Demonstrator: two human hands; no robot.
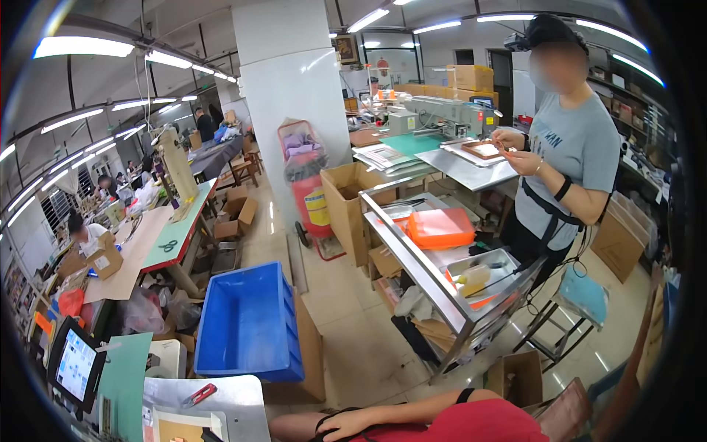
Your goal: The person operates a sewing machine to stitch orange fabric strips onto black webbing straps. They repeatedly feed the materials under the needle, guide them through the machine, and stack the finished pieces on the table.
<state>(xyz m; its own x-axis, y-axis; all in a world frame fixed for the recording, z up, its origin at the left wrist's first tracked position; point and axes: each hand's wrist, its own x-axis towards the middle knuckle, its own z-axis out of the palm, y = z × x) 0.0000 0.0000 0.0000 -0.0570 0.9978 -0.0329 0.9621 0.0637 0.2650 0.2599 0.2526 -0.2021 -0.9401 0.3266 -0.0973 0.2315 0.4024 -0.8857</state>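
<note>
My right hand [341,424] rests at the bottom edge on a black item near my leg, fingers loosely extended and partly cut off; my forearm runs from the right beside my red top. My left hand is not in view. To the left of it a metal work surface [236,398] bears red-handled snips [199,394] and a pale, cropped board. A tablet [74,357] stands beside a green board [121,387]. At the upper right, a standing co-worker [567,155] in a grey top holds a small item over a brown frame [482,157] at a machine [449,110].
A blue crate [247,287] sits ahead. A steel cart [460,317] holds orange trays [438,225]. A red trolley [317,214] and cardboard box [335,191] stand by the pillar [283,66]. A stool [578,295] is at right; other people [88,236] work at left-hand benches.
</note>
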